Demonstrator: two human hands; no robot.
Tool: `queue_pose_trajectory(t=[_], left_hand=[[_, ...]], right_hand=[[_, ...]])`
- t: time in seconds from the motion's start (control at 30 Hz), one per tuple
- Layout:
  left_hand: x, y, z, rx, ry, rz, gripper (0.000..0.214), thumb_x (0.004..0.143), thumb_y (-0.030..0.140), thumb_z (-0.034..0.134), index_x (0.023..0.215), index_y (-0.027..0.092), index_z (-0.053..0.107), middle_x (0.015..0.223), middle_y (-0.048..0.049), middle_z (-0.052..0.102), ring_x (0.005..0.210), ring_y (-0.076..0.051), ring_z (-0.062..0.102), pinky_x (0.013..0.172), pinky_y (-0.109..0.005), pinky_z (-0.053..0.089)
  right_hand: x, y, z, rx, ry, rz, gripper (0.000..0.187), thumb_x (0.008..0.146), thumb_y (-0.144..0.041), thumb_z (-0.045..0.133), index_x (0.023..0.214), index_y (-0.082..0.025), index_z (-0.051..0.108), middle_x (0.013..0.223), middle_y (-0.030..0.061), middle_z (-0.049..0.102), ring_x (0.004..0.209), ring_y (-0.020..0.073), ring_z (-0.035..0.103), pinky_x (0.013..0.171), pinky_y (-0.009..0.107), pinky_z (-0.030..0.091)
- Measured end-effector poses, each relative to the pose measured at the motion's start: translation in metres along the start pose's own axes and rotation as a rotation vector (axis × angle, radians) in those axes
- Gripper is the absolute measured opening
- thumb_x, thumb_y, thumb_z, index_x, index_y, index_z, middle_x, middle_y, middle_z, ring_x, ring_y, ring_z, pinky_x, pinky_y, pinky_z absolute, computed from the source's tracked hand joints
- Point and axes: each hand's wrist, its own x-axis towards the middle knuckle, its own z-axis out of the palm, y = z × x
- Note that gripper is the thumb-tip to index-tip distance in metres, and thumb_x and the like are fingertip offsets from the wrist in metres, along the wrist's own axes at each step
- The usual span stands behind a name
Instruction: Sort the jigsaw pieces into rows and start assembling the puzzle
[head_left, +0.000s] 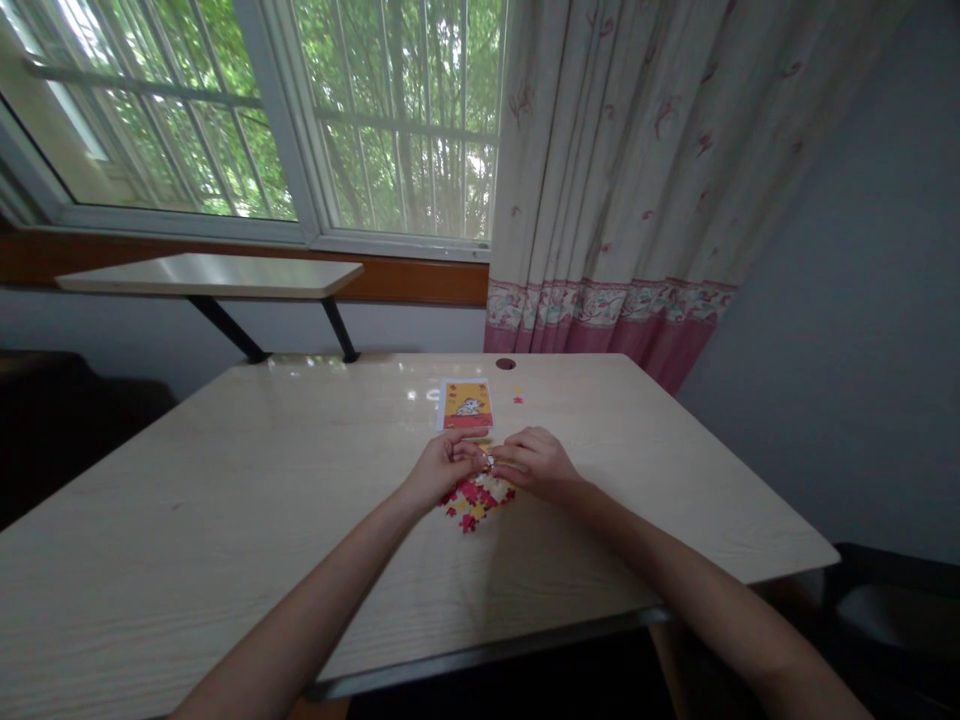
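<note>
Above a small heap of red, yellow and pale jigsaw puzzle pieces (471,505), my two hands meet at their fingertips. A small puzzle piece (490,461) with white and dark print shows between them. My left hand (442,468) pinches it from the left, its index finger stretched out above. From the right, the bent fingers of my right hand (541,464) close on the same piece. Just beyond my hands lies a picture card (468,403) with a white cartoon animal on yellow and red. Part of the heap is hidden under my hands.
The pale wooden table (300,480) has a round cable hole (506,364) near its back edge. A loose red piece (518,400) lies right of the card. A raised shelf (217,275) on dark legs stands back left, and a curtain (600,200) hangs behind.
</note>
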Motion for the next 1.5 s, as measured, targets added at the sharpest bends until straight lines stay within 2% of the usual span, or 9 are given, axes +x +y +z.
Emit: queue_pose_trajectory(t=[0.1, 0.17, 0.27, 0.43, 0.7, 0.93, 1.3, 1.37, 1.5], left_hand=[[0.0, 0.001, -0.008, 0.259, 0.066, 0.116, 0.036, 0.072, 0.03, 0.062, 0.105, 0.013, 0.058, 0.082, -0.0055, 0.066, 0.07, -0.014, 0.061, 0.066, -0.027, 0.047], [-0.001, 0.005, -0.019, 0.594, 0.098, 0.221, 0.027, 0.076, 0.027, 0.055, 0.1, 0.015, 0.061, 0.087, -0.0066, 0.066, 0.076, -0.016, 0.059, 0.07, -0.029, 0.046], [-0.002, 0.011, -0.039, 1.032, 0.051, 0.336, 0.019, 0.077, 0.021, 0.048, 0.087, 0.018, 0.065, 0.086, -0.0058, 0.065, 0.082, -0.019, 0.057, 0.075, -0.031, 0.044], [-0.001, 0.014, -0.059, 1.206, 0.093, 0.305, 0.025, 0.079, 0.02, 0.043, 0.092, 0.016, 0.064, 0.085, -0.0076, 0.065, 0.078, -0.018, 0.058, 0.071, -0.029, 0.045], [0.001, 0.009, -0.065, 1.223, 0.046, 0.25, 0.026, 0.08, 0.023, 0.043, 0.093, 0.016, 0.065, 0.088, -0.0088, 0.065, 0.08, -0.019, 0.059, 0.073, -0.03, 0.045], [-0.001, 0.012, -0.062, 1.206, 0.032, 0.247, 0.025, 0.08, 0.023, 0.044, 0.092, 0.016, 0.065, 0.089, -0.0093, 0.066, 0.082, -0.02, 0.059, 0.074, -0.031, 0.045], [-0.001, 0.012, -0.062, 1.22, 0.028, 0.257, 0.025, 0.08, 0.022, 0.044, 0.09, 0.016, 0.066, 0.086, -0.0086, 0.066, 0.08, -0.02, 0.059, 0.073, -0.029, 0.045], [-0.001, 0.013, -0.06, 1.222, 0.03, 0.251, 0.025, 0.08, 0.022, 0.044, 0.09, 0.016, 0.066, 0.086, -0.0084, 0.066, 0.08, -0.019, 0.059, 0.073, -0.029, 0.045], [-0.001, 0.014, -0.057, 1.224, 0.012, 0.249, 0.026, 0.08, 0.022, 0.044, 0.089, 0.015, 0.066, 0.088, -0.0099, 0.067, 0.082, -0.021, 0.06, 0.074, -0.03, 0.045]], right_hand=[[0.003, 0.013, -0.008, -0.001, 0.037, 0.018, 0.023, 0.081, -0.038, 0.058, 0.095, -0.023, 0.068, 0.077, 0.0038, 0.065, 0.072, 0.0141, 0.056, 0.066, 0.027, 0.043], [0.005, 0.027, -0.014, 0.008, 0.097, 0.058, 0.023, 0.082, -0.036, 0.058, 0.097, -0.022, 0.068, 0.081, 0.0049, 0.065, 0.076, 0.015, 0.057, 0.069, 0.028, 0.044], [0.008, 0.05, -0.022, 0.024, 0.173, 0.106, 0.023, 0.082, -0.035, 0.058, 0.099, -0.022, 0.067, 0.084, 0.0057, 0.064, 0.08, 0.0156, 0.058, 0.072, 0.029, 0.047], [0.016, 0.073, -0.027, 0.039, 0.293, 0.213, 0.023, 0.08, -0.035, 0.06, 0.099, -0.025, 0.068, 0.081, 0.0044, 0.062, 0.075, 0.0146, 0.058, 0.069, 0.028, 0.049], [0.036, 0.077, -0.027, 0.11, 0.434, 0.256, 0.022, 0.079, -0.033, 0.062, 0.098, -0.023, 0.069, 0.078, 0.0035, 0.061, 0.068, 0.0127, 0.055, 0.064, 0.026, 0.049], [0.037, 0.074, -0.025, 0.115, 0.363, 0.333, 0.022, 0.08, -0.032, 0.06, 0.099, -0.025, 0.069, 0.081, 0.0045, 0.06, 0.071, 0.0142, 0.055, 0.067, 0.028, 0.049], [0.03, 0.079, -0.029, 0.124, 0.334, 0.276, 0.025, 0.08, -0.034, 0.06, 0.1, -0.022, 0.069, 0.081, 0.0049, 0.061, 0.074, 0.0144, 0.056, 0.069, 0.027, 0.047], [0.02, 0.086, -0.033, 0.159, 0.212, 0.289, 0.027, 0.08, -0.036, 0.06, 0.1, -0.021, 0.069, 0.08, 0.0053, 0.062, 0.074, 0.0143, 0.056, 0.069, 0.027, 0.046], [-0.011, 0.103, -0.043, 0.262, -0.167, 0.393, 0.028, 0.077, -0.039, 0.063, 0.096, -0.019, 0.07, 0.081, 0.0059, 0.065, 0.072, 0.0142, 0.058, 0.068, 0.027, 0.045]])
